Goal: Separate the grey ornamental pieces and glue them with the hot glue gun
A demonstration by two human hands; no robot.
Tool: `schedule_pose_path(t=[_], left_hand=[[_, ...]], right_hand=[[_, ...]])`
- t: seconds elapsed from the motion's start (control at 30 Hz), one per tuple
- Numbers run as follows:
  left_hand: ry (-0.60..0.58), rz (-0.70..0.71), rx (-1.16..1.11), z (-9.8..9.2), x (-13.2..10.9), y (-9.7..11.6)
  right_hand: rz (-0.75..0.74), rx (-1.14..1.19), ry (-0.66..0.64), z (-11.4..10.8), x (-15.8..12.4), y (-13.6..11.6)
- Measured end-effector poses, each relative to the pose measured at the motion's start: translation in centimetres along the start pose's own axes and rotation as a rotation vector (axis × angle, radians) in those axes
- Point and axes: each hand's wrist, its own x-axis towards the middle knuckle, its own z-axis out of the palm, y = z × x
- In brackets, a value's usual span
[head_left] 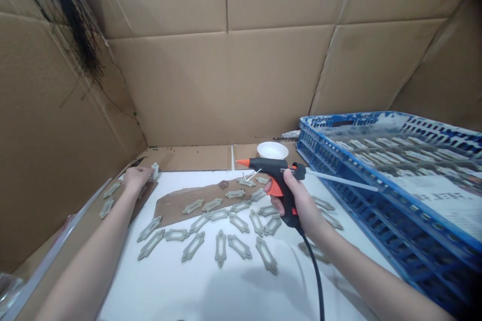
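My right hand (299, 203) is wrapped round a black and orange hot glue gun (284, 178), with the index finger at the orange trigger. Its nozzle points left, and a clear glue stick (346, 180) juts from the back. At the far left, my left hand (137, 179) is closed over a strip of brown cardboard (145, 200); what its fingers hold is hidden. A pale ornate piece (155, 169) shows just beside those fingers. Several small grey-green frame pieces (220, 248) lie spread on the white table (169, 281), some on a torn cardboard sheet (171, 205).
A blue plastic crate (361, 220) stands at the right, holding rows of similar pieces and printed paper. Behind the glue gun sits a white bowl (272, 150). Cardboard walls (222, 85) enclose the back and sides. Dark strands (83, 35) hang at upper left. The gun's black cord (318, 271) runs toward me.
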Motion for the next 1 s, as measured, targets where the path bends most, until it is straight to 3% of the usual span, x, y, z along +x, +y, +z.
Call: schedule_pose_path(t=[0.2, 0.4, 0.47, 0.57, 0.63, 0.73, 0.83, 1.0], left_hand=[[0.022, 0.045, 0.027, 1.1, -0.6, 0.4], [0.119, 0.207, 0.030, -1.2, -2.8, 2.9], [0.053, 0.351, 0.029, -1.8, -4.2, 4.6], [-0.202, 0.568, 0.068, -1.7, -6.9, 6.9], [-0.368, 0.663, 0.113, -1.2, -8.7, 7.7], [-0.523, 0.767, 0.168, -0.4, -10.9, 8.0], [-0.588, 0.832, 0.215, 0.0, -12.3, 7.9], [-0.599, 0.850, 0.250, 0.3, -12.8, 8.0]], right_hand=[[0.017, 0.006, -0.004, 0.1, -0.2, 0.0], [0.012, 0.006, -0.005, 0.2, -0.2, -0.2], [0.012, 0.004, 0.008, 0.3, -0.2, -0.3], [0.020, -0.014, 0.039, 0.4, -0.1, -0.4], [0.018, -0.021, 0.055, 0.4, -0.1, -0.3], [0.009, -0.003, 0.063, 0.2, 0.0, 0.0], [0.010, 0.038, 0.058, 0.0, 0.2, 0.2], [0.017, 0.087, 0.057, -0.2, 0.3, 0.4]])
